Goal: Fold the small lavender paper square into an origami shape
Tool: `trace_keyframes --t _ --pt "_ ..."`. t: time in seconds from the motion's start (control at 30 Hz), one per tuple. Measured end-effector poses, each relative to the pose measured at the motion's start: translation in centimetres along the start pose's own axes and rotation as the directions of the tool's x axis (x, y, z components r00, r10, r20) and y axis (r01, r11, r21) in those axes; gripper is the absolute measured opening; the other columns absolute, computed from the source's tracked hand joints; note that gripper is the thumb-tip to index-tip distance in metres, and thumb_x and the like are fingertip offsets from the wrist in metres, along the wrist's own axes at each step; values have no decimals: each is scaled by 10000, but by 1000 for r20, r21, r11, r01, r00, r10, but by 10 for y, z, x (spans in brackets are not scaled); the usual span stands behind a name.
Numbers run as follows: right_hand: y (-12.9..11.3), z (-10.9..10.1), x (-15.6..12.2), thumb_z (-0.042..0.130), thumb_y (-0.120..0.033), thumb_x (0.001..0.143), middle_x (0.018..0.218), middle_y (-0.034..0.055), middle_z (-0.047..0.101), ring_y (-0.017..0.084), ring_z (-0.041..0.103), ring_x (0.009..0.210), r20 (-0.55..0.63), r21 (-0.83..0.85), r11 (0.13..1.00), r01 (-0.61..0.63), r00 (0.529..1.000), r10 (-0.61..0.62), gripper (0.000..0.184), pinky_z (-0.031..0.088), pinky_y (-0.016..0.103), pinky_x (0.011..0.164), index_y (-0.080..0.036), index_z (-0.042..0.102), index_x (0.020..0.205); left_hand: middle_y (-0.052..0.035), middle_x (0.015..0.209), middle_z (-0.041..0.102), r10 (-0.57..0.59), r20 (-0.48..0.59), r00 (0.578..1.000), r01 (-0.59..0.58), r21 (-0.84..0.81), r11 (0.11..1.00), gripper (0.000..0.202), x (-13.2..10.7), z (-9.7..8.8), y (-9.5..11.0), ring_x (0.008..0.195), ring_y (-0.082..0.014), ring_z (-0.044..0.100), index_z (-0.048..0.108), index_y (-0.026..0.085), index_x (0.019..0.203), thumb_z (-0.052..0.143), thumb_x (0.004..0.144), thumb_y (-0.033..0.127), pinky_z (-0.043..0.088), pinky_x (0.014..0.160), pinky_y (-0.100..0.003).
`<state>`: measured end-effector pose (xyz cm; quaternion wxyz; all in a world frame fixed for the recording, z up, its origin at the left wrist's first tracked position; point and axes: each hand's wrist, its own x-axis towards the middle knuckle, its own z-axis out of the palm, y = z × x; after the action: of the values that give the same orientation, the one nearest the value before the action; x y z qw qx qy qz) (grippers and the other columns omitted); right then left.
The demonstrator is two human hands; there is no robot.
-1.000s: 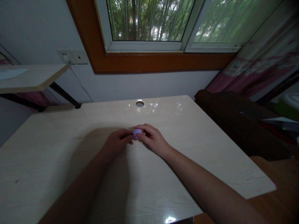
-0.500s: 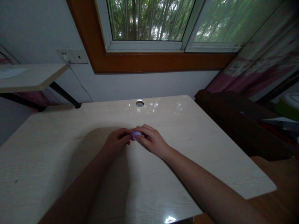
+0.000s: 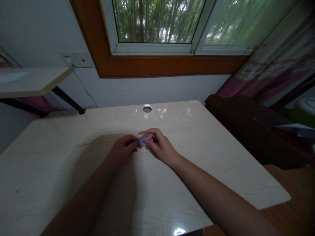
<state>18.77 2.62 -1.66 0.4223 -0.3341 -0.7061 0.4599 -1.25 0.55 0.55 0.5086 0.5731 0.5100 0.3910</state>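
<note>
Far left, past the rear left corner of the desk (image 3: 49, 170): pale side shelf (image 3: 31, 80) on dark brackets, raised above the desktop. Just right of it, on the wall: white socket plate (image 3: 76, 60) with a thin cable running down towards the rear edge.

Near the middle of the desk, somewhat closer to the rear edge than to the front: left hand (image 3: 121, 150), forearm coming in from the front left corner, thumb and forefinger pinched together on the left side of a small lilac piece (image 3: 142, 141). Piece held between both hands, low over the desktop; cannot tell whether touching the wood. Straight behind it, close to the rear edge: round cable hole (image 3: 147, 109).

Right after the piece: right hand (image 3: 159, 147), forearm entering from the front right, fingertips closed on the piece's right side, other fingers curled over it.

Above, in the wall: window (image 3: 157, 23) in a brown frame. Off the right edge of the desk: dark wooden furniture (image 3: 246, 124), then a pink patterned curtain (image 3: 270, 68).
</note>
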Motion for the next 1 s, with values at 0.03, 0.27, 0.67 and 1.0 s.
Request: trace_keyframes --t 0.03,0.27,0.67,1.0 --pt "0 0 0 565 -329 964 830 -12 598 128 584 661 2 -5 1000 -5 1000 5 260 481 270 629 -258 473 1197 -17 762 692 -2 0 1000 2 7 1000 145 0 0 0 683 -141 579 711 175 817 633 809 297 442 650 -245" --pt "-1 -3 1 548 -289 970 845 -4 614 137 602 704 21 -74 997 11 1000 -9 211 490 287 669 -244 469 1160 -12 752 692 -18 -14 1000 18 -15 1000 127 -1 2 1 676 -143 585 706 178 809 654 781 291 444 639 -241" --pt "-7 -2 2 595 -274 941 907 32 634 152 604 794 -75 -200 978 65 994 -82 110 480 281 678 -215 505 916 -21 724 691 -29 -12 1000 29 32 999 153 -1 3 6 637 -137 567 705 168 772 636 780 304 433 614 -237" --pt "-12 -3 4 667 -239 891 1124 90 612 209 594 1068 -36 -348 908 231 965 -259 57 516 387 910 -232 669 947 3 666 637 6 -25 1000 -3 130 992 185 0 5 -4 615 -144 559 692 179 781 637 804 354 420 601 -239"
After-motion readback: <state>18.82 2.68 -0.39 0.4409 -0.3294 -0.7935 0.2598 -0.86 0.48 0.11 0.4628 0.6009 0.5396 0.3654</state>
